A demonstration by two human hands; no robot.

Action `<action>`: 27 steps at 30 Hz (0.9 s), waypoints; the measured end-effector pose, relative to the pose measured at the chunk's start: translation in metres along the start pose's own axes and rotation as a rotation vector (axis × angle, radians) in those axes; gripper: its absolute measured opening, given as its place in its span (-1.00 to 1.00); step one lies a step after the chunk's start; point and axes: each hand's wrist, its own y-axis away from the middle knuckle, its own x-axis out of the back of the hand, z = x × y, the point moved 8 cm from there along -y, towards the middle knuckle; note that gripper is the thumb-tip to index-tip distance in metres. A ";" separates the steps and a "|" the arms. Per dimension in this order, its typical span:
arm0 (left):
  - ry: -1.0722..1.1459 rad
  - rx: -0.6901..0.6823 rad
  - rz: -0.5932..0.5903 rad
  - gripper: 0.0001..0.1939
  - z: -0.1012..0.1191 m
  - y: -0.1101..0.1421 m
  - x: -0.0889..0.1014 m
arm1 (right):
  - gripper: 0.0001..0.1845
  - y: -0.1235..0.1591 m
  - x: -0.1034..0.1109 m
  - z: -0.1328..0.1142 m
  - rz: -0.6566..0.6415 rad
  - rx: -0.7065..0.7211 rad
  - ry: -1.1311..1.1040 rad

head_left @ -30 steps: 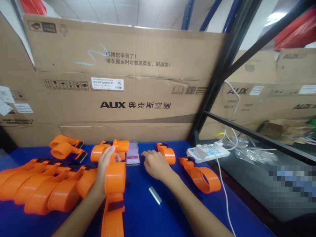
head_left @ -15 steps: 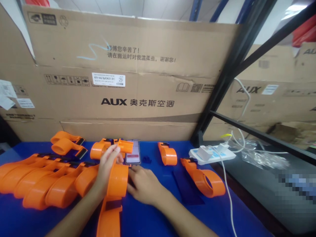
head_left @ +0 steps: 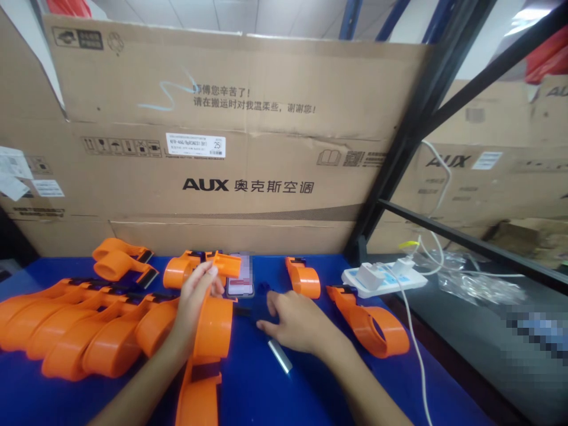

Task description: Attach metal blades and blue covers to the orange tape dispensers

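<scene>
My left hand (head_left: 194,302) is closed round the top of a long orange plastic part (head_left: 213,328) that lies on the blue table (head_left: 248,390) and runs toward me. My right hand (head_left: 295,322) rests just to its right. Its thumb and fingers pinch a dark blue strap (head_left: 252,309) that reaches toward the orange part. A small grey metal bar (head_left: 279,356) lies on the table under my right wrist. A phone (head_left: 240,279) with a lit screen lies just beyond both hands.
Several orange parts (head_left: 89,337) are piled at the left, and others lie at the back (head_left: 119,260) and at the right (head_left: 304,278) (head_left: 370,324). A white power strip (head_left: 384,277) with cables sits at the right. Large cardboard boxes (head_left: 222,148) and a black shelf frame (head_left: 399,148) close off the back.
My right hand left the phone, came back beside the orange part, then shifted a little right holding the dark strap. The grey bar shows again. My left hand kept its grip.
</scene>
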 end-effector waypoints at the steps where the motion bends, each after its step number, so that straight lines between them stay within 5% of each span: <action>1: -0.009 -0.004 -0.010 -0.60 0.000 0.000 0.000 | -0.64 0.002 -0.004 0.006 -0.107 -0.018 -0.012; 3: -0.021 -0.001 -0.027 -0.59 -0.002 0.001 -0.002 | -0.62 0.008 -0.012 0.012 -0.262 -0.028 -0.019; 6: 0.009 0.045 -0.026 -0.61 -0.005 0.005 -0.005 | -0.72 0.010 -0.015 0.004 -0.276 0.063 -0.039; 11: 0.049 0.074 0.001 -0.61 -0.005 0.010 -0.007 | -0.90 0.009 -0.014 -0.011 -0.168 0.192 -0.108; 15: 0.031 0.047 -0.013 -0.62 -0.004 0.008 -0.008 | -0.95 0.005 0.004 -0.014 0.021 0.279 -0.382; 20: 0.000 0.020 -0.050 -0.61 -0.002 0.010 -0.013 | -0.83 -0.005 0.020 -0.006 0.215 0.283 -0.881; 27: 0.007 0.051 -0.087 -0.60 -0.005 0.013 -0.018 | -0.71 -0.015 0.019 0.010 0.406 0.237 -1.074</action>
